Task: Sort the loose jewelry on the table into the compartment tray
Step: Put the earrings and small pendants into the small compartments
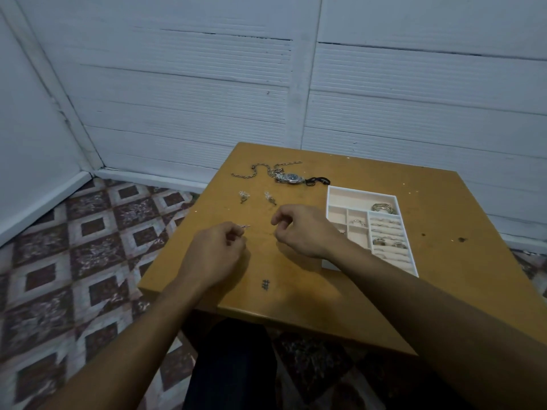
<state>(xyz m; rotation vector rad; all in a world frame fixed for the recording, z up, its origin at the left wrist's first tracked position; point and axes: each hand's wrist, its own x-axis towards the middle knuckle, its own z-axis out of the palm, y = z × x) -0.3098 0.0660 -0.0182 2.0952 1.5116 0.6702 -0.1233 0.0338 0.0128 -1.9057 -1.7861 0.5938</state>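
The counter [296, 306] has the tray [362, 193] on its right side. The left grip [219, 247] pinches a small silver piece [245, 226], well left of the tray. The right grip [302, 232] is curled and sits just beside the tray, so it is nearer. I cannot tell if it holds anything. The piece has to go right.

White compartment tray [361, 191] lies flat at three o'clock, rings [384, 232] slotted in its padded rows and a silver bangle [383, 208] in the compartment above them. At twelve, a tangled silver chain [260, 170] touches a steel watch [291, 178], with a black cord [319, 181] just right of the watch. At eleven, two small silver pieces [243, 196] lie apart. Another tiny piece [246, 226], maybe an earring, is pinched in the left hand [217, 247].
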